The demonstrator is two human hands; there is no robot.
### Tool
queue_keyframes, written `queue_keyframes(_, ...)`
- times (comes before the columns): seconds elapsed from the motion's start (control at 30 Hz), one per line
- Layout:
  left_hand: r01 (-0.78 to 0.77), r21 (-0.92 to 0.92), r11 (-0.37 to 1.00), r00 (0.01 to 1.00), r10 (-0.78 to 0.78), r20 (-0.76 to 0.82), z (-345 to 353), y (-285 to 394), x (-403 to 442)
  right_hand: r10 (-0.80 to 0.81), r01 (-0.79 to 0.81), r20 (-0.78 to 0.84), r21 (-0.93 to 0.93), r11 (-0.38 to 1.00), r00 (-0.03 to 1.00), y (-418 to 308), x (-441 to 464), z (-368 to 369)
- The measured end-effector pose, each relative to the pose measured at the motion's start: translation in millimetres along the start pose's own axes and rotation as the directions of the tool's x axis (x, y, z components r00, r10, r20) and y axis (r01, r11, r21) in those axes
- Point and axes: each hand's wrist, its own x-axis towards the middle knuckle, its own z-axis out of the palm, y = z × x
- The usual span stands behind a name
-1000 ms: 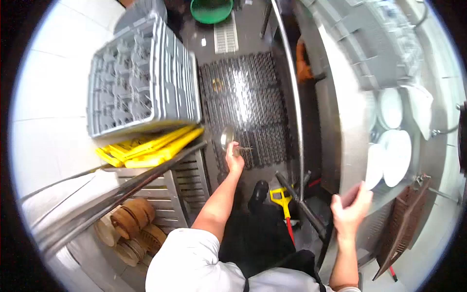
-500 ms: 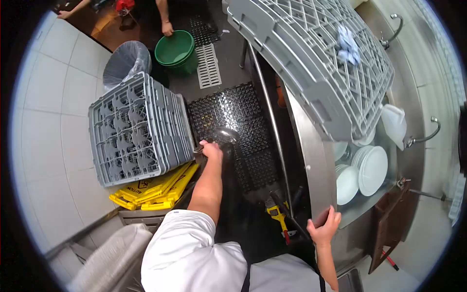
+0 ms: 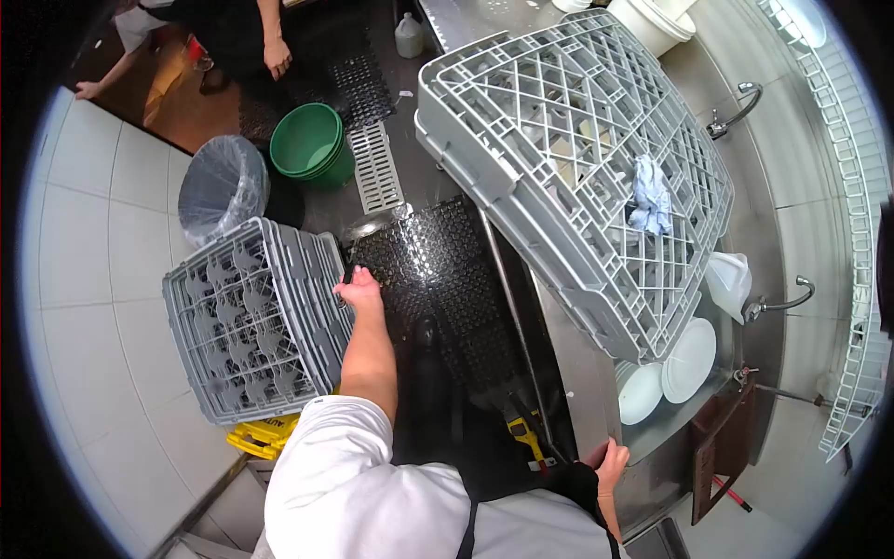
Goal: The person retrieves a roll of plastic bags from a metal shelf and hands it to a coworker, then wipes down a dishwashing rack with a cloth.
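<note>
My left hand reaches forward beside the stacked grey dish racks, its fingers closed round the dark handle of a shiny metal utensil. The utensil's rounded end points away over the floor; its exact kind is unclear. On the right, my right hand grips the front edge of the steel sink counter. White plates lie in the basin just beyond that hand.
A large grey rack with a blue cloth sits above the counter. Green buckets and a lined bin stand ahead. Yellow caution signs lie under the racks. Another person's hand hangs near the buckets.
The view has shifted, and the racks and plates sit lower in it. The utensil now extends farther ahead of my left hand. The other person's hand has come off the green bucket.
</note>
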Motion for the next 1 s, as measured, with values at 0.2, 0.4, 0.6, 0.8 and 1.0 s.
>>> queue_keyframes(0.2,-0.063,0.028,0.998,0.998,0.064,-0.019,2.2,6.6,2.5,0.045,-0.045,0.017,0.014,0.999,0.999,-2.9,-1.2,-2.1)
queue_keyframes(0.4,-0.061,-0.098,0.993,0.998,0.060,-0.011,-1.2,3.9,35.4,0.095,-0.096,0.051,0.017,0.995,0.994,-7.4,2.2,-7.9)
queue_keyframes(0.6,-0.003,0.046,0.999,0.851,-0.021,0.525,102.9,-0.7,76.8,0.032,-0.031,-0.025,0.029,0.999,0.999,6.9,-3.3,10.3)
queue_keyframes(0.8,0.287,0.403,0.869,0.795,-0.451,0.406,-137.6,-5.3,-65.9,-0.073,0.076,-0.097,0.026,0.997,0.993,3.7,-4.7,1.6)
queue_keyframes(1.0,0.256,0.627,0.736,0.863,-0.466,0.195,-267.5,3.9,-240.0,-0.168,0.194,-0.257,0.082,0.978,0.952,-0.1,-4.4,-3.4)
